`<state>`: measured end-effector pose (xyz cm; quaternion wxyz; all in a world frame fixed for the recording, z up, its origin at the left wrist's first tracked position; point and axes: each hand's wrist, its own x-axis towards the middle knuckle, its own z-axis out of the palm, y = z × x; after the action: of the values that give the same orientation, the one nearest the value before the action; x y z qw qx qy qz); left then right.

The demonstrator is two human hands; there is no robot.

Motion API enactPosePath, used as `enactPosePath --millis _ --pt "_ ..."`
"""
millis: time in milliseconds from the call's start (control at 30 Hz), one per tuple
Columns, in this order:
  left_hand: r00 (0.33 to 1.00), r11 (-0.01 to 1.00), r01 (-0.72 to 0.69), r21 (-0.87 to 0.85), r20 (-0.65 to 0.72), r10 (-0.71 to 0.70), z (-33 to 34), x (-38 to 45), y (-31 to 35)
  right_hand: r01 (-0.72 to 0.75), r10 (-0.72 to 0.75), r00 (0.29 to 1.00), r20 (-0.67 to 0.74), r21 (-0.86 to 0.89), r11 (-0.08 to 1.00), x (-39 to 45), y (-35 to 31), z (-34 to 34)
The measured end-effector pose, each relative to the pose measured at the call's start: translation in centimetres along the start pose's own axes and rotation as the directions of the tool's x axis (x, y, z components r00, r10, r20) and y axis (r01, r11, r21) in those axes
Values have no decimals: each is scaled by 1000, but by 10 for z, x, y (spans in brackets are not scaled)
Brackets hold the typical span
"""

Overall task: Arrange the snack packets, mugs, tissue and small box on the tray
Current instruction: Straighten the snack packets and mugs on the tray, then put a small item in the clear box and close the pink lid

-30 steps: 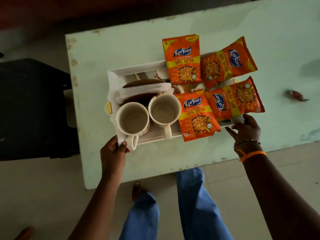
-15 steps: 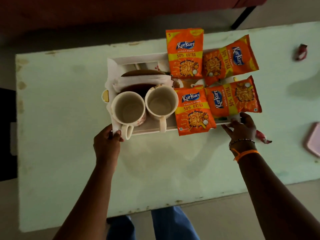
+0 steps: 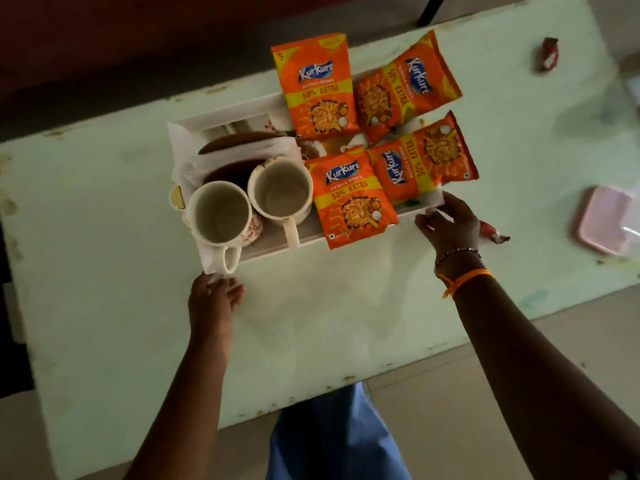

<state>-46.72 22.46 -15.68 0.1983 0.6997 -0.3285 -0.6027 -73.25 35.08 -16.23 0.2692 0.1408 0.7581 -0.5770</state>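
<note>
Pale-green table (image 3: 329,323), chipped edges; I note my left hand (image 3: 214,299) pinching tissue (image 3: 211,261) at seven o'clock, right hand (image 3: 450,226) fingers spread on the tray (image 3: 419,207) corner.

- I have one view only, from the camera worn on the head, so nothing overlaps with a second view.
- It looks steeply down onto the table (image 3: 104,271), from above its near edge.
- It sits close: the forearms run in from the bottom edge, and the tray (image 3: 277,245) lies just above centre.
</note>
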Motion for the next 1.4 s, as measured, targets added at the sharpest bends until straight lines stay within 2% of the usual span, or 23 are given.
enactPosePath --millis 133,267,367,433,533,633,733,900,1000,1067,1100,1167,1200,1233,1267,1333,1400 --pt "974 972 210 -102 112 -198 12 -51 -20 20 -19 999 -39 7 1000 -28 -2 -27" --pt "884 945 315 85 336 -325 47 -110 -29 130 -138 985 -104 -79 988 -45 -17 -74" --pt "804 943 233 240 498 -325 90 -137 -25 212 -238 954 -185 -149 966 -32 -33 -112" --pt "764 947 154 283 574 -296 121 -151 -23 230 -285 929 -236 -235 944 -13 -42 -135" --pt "716 950 90 298 644 -270 168 -165 -23 228 -358 889 -287 -402 887 23 -55 -166" --pt "689 951 79 298 673 -268 213 -174 -27 215 -437 855 -280 -574 790 61 -64 -189" --pt "687 947 80 310 671 -278 257 -186 -35 82 -396 872 -287 -713 697 98 -72 -211" --pt "700 938 74 339 652 -291 316 -200 -50 -39 -142 973 -181 -739 673 143 -78 -232" --pt "702 925 106 365 632 -330 345 -206 -57 7 -113 990 -83 -775 632 156 -83 -237" --pt "691 910 150 386 618 -375 361 -206 -62 87 -173 984 -46 -719 690 160 -92 -236" --pt "670 899 175 401 620 -408 368 -205 -63 121 -183 983 -28 -648 752 160 -95 -235" --pt "609 895 239 377 660 -440 379 -201 -63 133 -129 991 36 -381 915 150 -101 -231" --pt "601 908 266 322 681 -418 385 -200 -61 85 -66 994 92 -229 970 143 -104 -229" --pt "626 929 287 233 688 -366 389 -201 -57 21 -4 986 167 -103 994 134 -104 -228" --pt "681 950 289 122 671 -293 393 -201 -52 -25 33 969 246 -34 999 126 -103 -227" --pt "807 966 245 -84 569 -156 397 -198 -40 -49 49 936 349 -6 999 114 -99 -226" --pt "876 972 167 -165 476 -70 394 -191 -28 -23 13 937 348 23 999 106 -101 -223"
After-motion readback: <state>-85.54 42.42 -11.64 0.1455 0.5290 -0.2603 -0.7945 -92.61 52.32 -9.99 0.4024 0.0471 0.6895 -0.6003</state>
